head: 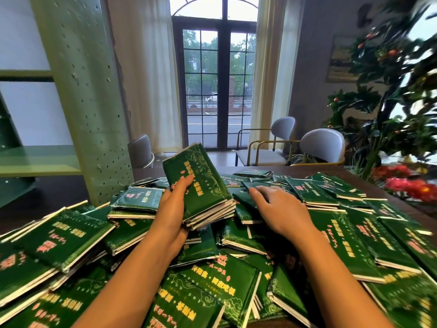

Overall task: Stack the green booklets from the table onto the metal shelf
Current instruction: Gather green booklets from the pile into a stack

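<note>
A tall glazed door [215,86] is filling the far wall between pale curtains, and the green metal shelf [80,91] is standing at the left, its perforated upright rising just behind the near left part of the heap and its flat boards running off to the left edge. A leafy plant [390,91] with small orange fruits is leaning in from the right. The dark wooden table [307,170] is stretching across the lower half of the view, and it is carrying a loose heap of green booklets [236,292] that is covering nearly all of it, the booklets lying at every angle and overlapping one another. Two pale chairs [321,145] with brass-coloured frames are standing beyond the far edge, and red flowers [413,185] are showing at the right end. Above the middle of the heap a held stack [201,183] of several booklets is tilting up and away from the person. The left hand [175,209] is gripping that stack at its near left corner, the thumb [186,183] lying across the top cover while the other fingers are hiding beneath it. The right hand [281,209] is resting palm down just to the right of the stack, its fingers [255,191] lying close together and nearly straight on a dark booklet [254,184] in the heap
</note>
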Tool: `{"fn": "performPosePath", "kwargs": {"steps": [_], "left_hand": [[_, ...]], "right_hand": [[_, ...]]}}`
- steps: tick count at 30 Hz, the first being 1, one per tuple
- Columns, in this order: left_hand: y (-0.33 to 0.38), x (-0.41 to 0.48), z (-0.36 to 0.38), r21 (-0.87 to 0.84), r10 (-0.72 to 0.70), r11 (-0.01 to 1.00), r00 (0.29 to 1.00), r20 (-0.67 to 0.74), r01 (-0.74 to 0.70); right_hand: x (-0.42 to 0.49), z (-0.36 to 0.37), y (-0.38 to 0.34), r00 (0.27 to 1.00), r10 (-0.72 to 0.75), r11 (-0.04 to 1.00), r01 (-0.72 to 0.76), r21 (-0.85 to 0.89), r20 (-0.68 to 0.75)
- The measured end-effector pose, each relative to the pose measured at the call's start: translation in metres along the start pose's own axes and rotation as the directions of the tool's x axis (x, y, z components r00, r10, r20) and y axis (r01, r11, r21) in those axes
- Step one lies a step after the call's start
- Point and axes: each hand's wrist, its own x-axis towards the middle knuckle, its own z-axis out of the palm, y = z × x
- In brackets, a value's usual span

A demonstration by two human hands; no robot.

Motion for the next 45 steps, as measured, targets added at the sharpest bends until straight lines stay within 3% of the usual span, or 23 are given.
{"fn": "performPosePath", "kwargs": {"steps": [4, 14, 18, 21, 24, 27, 31, 36, 40, 45], "left_hand": [[0.0, 0.0, 0.0, 0.002, 0.005, 1.0, 1.0, -0.001, -0.005], [0.0, -0.002, 0.001, 0.007, 0.012, 1.0, 1.0, -0.004, -0.012], [0.0, -0.002, 0.001, 0.0, 0.017, 1.0, 1.0, -0.007, -0.017], [0.0, -0.002, 0.002, 0.007, 0.027, 1.0, 1.0, -0.006, -0.027], [-0.001, -0.001, 0.003, 0.011, 0.057, 0.998, 0.998, -0.026, -0.057], [-0.004, 0.001, 0.003, 0.052, 0.123, 0.991, 0.991, -0.049, -0.12], [-0.008, 0.004, 0.002, 0.118, 0.179, 0.978, 0.983, -0.049, -0.173], [-0.008, 0.004, 0.001, 0.142, 0.16, 0.978, 0.986, -0.04, -0.153], [-0.007, 0.004, 0.001, 0.123, 0.149, 0.982, 0.988, -0.045, -0.143], [-0.007, 0.004, 0.001, 0.089, 0.143, 0.987, 0.987, -0.066, -0.137]], "right_hand": [[-0.001, 0.0, 0.002, 1.0, -0.013, 0.998, 0.013, -0.062, -0.003], [-0.002, -0.001, -0.004, 0.989, -0.088, 0.996, 0.089, 0.007, -0.123], [-0.001, -0.002, -0.004, 0.969, -0.105, 0.994, 0.105, -0.01, -0.224], [-0.003, -0.003, -0.005, 0.924, -0.145, 0.972, 0.2, 0.123, -0.355], [-0.006, -0.005, -0.01, 0.886, -0.133, 0.832, 0.343, 0.436, -0.444], [-0.008, -0.005, -0.016, 0.906, -0.084, 0.66, 0.363, 0.658, -0.416], [-0.005, 0.003, -0.016, 0.941, -0.074, 0.692, 0.288, 0.662, -0.331], [-0.008, -0.004, -0.015, 0.971, -0.091, 0.512, 0.237, 0.825, -0.223], [-0.01, -0.004, -0.018, 0.96, -0.104, 0.471, 0.279, 0.837, -0.261], [-0.007, -0.005, -0.019, 0.918, 0.095, 0.311, 0.34, 0.888, -0.385]]}}
